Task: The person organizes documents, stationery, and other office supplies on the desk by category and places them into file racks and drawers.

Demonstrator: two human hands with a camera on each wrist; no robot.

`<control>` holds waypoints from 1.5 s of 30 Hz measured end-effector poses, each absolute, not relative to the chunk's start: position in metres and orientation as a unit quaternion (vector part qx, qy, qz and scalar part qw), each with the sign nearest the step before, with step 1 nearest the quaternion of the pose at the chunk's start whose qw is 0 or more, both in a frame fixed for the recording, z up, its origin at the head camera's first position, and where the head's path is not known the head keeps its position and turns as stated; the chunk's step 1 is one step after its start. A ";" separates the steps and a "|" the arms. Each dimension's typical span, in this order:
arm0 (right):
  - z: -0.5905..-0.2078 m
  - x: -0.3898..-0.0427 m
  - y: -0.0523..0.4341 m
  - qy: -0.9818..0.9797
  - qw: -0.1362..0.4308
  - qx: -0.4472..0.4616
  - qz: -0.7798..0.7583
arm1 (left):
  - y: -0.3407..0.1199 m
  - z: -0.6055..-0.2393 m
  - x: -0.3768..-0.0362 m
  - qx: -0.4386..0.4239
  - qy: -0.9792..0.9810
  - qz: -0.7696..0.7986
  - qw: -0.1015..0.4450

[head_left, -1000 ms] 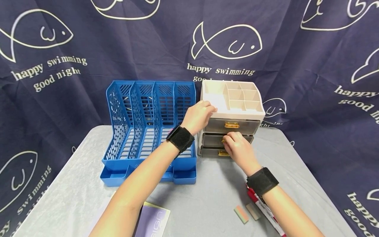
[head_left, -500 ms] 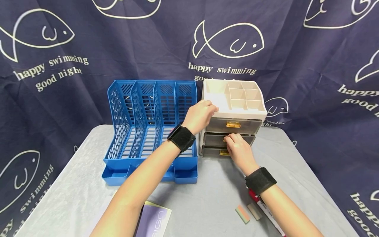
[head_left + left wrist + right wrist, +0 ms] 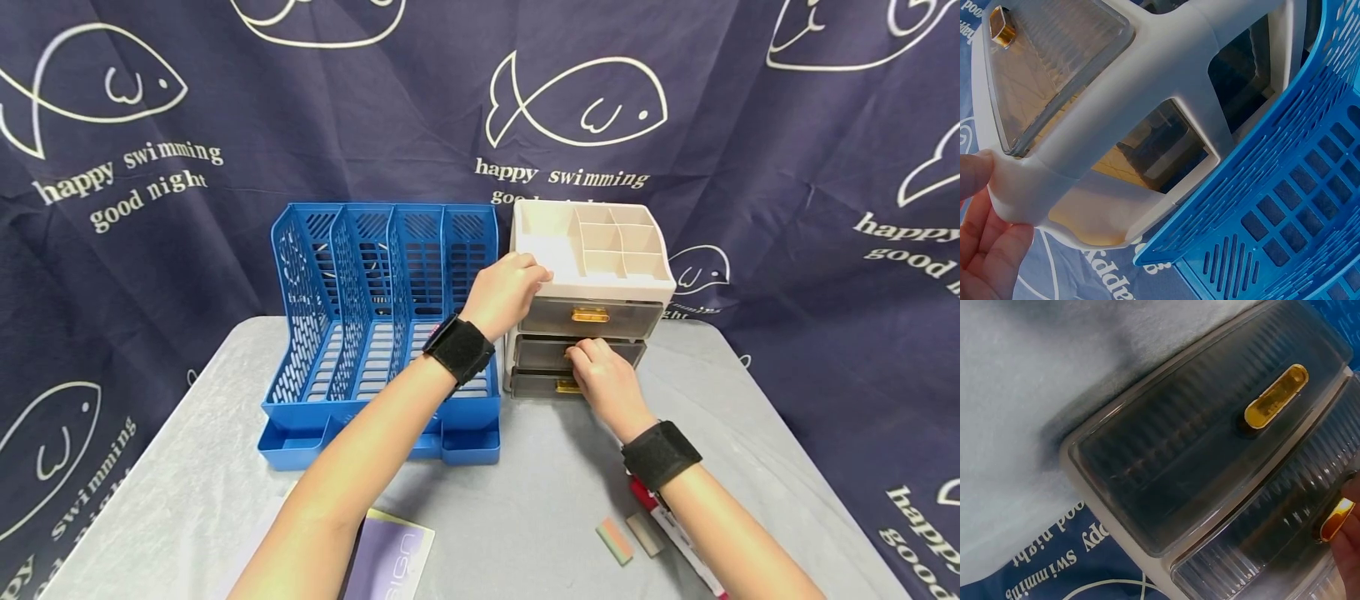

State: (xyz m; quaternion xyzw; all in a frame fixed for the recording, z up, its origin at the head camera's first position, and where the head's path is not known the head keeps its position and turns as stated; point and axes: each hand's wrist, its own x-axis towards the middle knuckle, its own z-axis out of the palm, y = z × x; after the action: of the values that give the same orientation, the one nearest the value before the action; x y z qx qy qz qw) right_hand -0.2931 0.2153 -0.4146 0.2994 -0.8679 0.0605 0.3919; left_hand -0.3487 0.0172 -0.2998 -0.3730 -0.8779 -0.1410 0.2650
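Note:
A white desktop drawer organizer (image 3: 600, 287) with smoky translucent drawers stands at the back right. My left hand (image 3: 506, 292) holds the front left edge of its top; in the left wrist view, the thumb and fingers (image 3: 997, 250) grip the white corner from both sides. My right hand (image 3: 606, 379) pinches the gold handle (image 3: 1337, 520) of the middle drawer (image 3: 542, 353), and the fingers hide most of that handle in the head view. The top drawer (image 3: 547, 317) and bottom drawer (image 3: 534, 385) have matching gold handles. How far the middle drawer stands out, I cannot tell.
Left of the organizer, close beside it, stands a blue slotted file rack (image 3: 378, 408) with front trays. A purple booklet (image 3: 386, 554) lies under the left forearm. Two small eraser-like blocks (image 3: 615, 542) and a red-and-white marker (image 3: 678, 537) lie near the right forearm.

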 end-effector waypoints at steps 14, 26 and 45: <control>-0.417 -0.297 0.213 -0.865 0.399 0.302 0.046 | 0.016 -0.302 -0.350 -0.370 -0.878 -0.141 0.267; -0.420 -0.297 0.214 -0.857 0.409 0.311 0.042 | 0.017 -0.303 -0.349 -0.370 -0.878 -0.149 0.264; -0.422 -0.281 0.214 -0.851 0.412 0.321 0.056 | 0.018 -0.301 -0.348 -0.376 -0.874 -0.147 0.271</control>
State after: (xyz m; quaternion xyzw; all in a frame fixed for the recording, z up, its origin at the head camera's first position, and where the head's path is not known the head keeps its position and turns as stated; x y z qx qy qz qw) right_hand -0.2812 0.2135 -0.4219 0.3205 -0.8513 0.0558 0.4117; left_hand -0.3483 0.0184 -0.3014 -0.3764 -0.8736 -0.1467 0.2713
